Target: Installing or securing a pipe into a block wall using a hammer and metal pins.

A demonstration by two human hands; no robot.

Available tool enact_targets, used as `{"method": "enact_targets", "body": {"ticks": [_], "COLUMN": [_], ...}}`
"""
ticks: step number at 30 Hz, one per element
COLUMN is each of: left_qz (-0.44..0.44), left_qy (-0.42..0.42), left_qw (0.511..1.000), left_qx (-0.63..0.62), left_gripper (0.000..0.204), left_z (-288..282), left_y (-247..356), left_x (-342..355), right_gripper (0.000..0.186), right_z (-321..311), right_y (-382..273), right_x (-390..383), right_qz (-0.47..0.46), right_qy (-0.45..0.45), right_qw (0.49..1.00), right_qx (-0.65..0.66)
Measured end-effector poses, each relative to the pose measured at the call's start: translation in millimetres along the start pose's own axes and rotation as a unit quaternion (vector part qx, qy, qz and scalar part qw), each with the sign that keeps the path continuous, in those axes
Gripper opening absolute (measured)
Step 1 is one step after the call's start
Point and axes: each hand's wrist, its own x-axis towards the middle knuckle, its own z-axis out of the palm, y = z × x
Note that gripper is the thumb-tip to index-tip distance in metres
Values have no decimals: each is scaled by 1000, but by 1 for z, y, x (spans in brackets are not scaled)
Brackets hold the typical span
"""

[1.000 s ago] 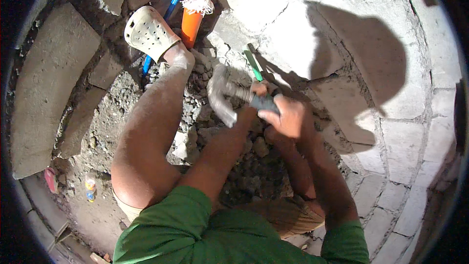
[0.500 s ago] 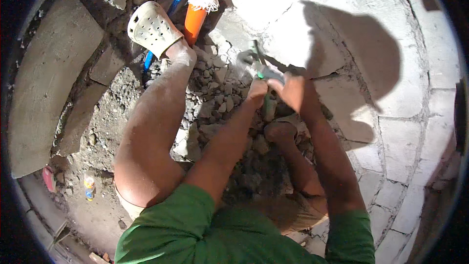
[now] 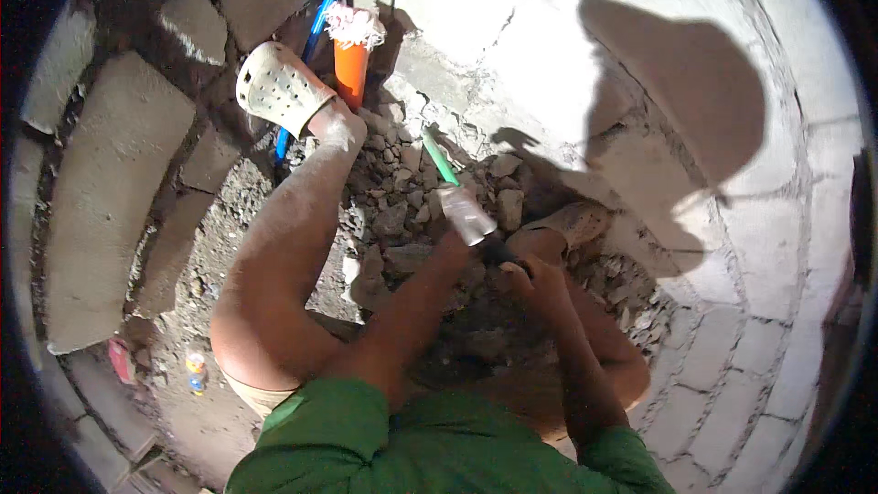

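Note:
My right hand [image 3: 526,276] is closed around the black handle of a hammer [image 3: 468,218], whose metal head is smeared by motion. The head lies in front of my left hand [image 3: 455,245] and hides most of its fingers. From beyond the hammer head a green bar, seemingly a chisel [image 3: 440,160], slants away; it lines up with my left hand, which appears closed on it. The chisel's far end meets the rubble [image 3: 393,187] at the edge of the pale stone slab [image 3: 457,27]. Whether hammer and chisel touch, I cannot tell.
My foot in a cream clog [image 3: 279,87] stands left of an orange cone-shaped holder [image 3: 350,69] stuffed with pale strands. Behind the foot runs a blue bar [image 3: 325,14]. Grey slabs [image 3: 114,192] lie at left, near a small bottle [image 3: 196,372]. Paving stones [image 3: 713,348] line the right.
My right hand has come nearer and slightly left with the hammer. My left hand has drawn back left and nearer. The green chisel now shows plainly beyond the hammer head. The view has shifted slightly.

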Motion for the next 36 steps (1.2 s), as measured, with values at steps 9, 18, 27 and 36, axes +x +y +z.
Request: {"method": "enact_targets", "body": {"ticks": [9, 18, 27, 36], "left_qz": [-115, 214, 316, 283], "left_qy": [-162, -234, -264, -285], "left_qw": [713, 938, 911, 914], "left_qx": [-673, -143, 17, 59], "left_gripper": [24, 22, 37, 40], "left_z": [-121, -265, -359, -341], "left_y": [-99, -126, -195, -265], "left_x": [44, 170, 172, 187], "right_gripper": [57, 45, 45, 55], "right_z": [92, 173, -35, 2], "right_y": [83, 187, 143, 251], "right_x": [-57, -49, -26, 29], "right_qz": [308, 26, 23, 221], "right_qy": [-177, -151, -105, -178], "right_qw": [862, 987, 948, 946], "right_qx": [360, -45, -300, -154]}}
